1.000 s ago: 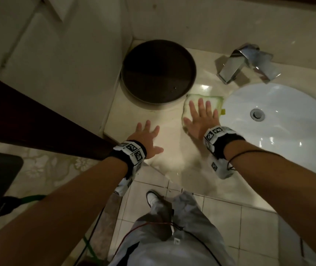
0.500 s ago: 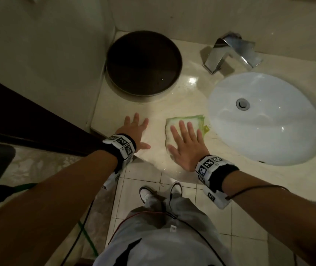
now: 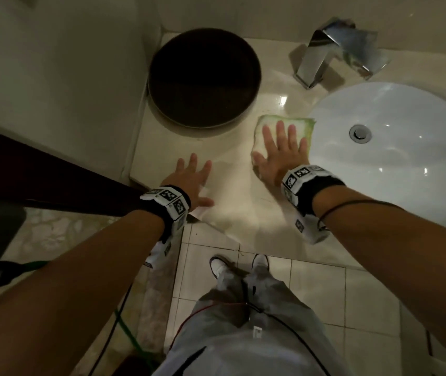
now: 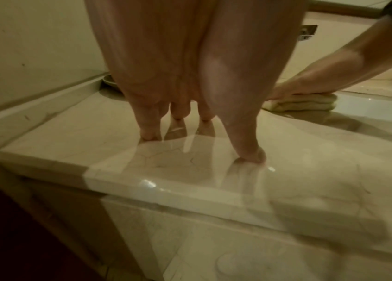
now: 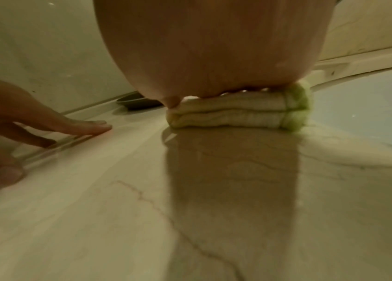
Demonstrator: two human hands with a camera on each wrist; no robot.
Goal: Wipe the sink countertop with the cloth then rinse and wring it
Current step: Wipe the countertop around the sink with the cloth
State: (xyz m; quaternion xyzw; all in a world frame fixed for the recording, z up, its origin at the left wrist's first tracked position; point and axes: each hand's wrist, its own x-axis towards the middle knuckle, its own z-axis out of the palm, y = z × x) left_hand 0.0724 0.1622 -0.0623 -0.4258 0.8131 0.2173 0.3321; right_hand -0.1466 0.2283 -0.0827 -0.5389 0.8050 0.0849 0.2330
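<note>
- Nearest to us, our left hand [image 3: 190, 180] lies flat on the glossy beige marble countertop [image 3: 232, 213] near its front corner, fingers [image 4: 148, 131] straight and slightly spread, holding nothing. We judge it a brace for the wiping arm.
- Just beyond and to the right, our right hand [image 3: 280, 156] presses palm-down on the folded white cloth with a green edge [image 3: 268, 123]. Its fingers [image 3: 280, 131] are straight and fanned across the top, not curled round the cloth.
- The right wrist view shows the cloth as a thick folded pad lying flat on the marble under the palm; its green edge sits at the little-finger side, just beside the rim of the white oval basin [image 3: 395, 161].
- Step in hand, by our judgement: wiping the strip between basin and tray. To do it well, keep pressure even through the whole palm so the folds do not slide apart, and overlap passes.
- Risk: the green edge could slip over the basin rim.
- Ahead of the fingertips stand a dark round tray [image 3: 203, 77] and a chrome square tap [image 3: 333, 47]; wipe up to them for full coverage.
</note>
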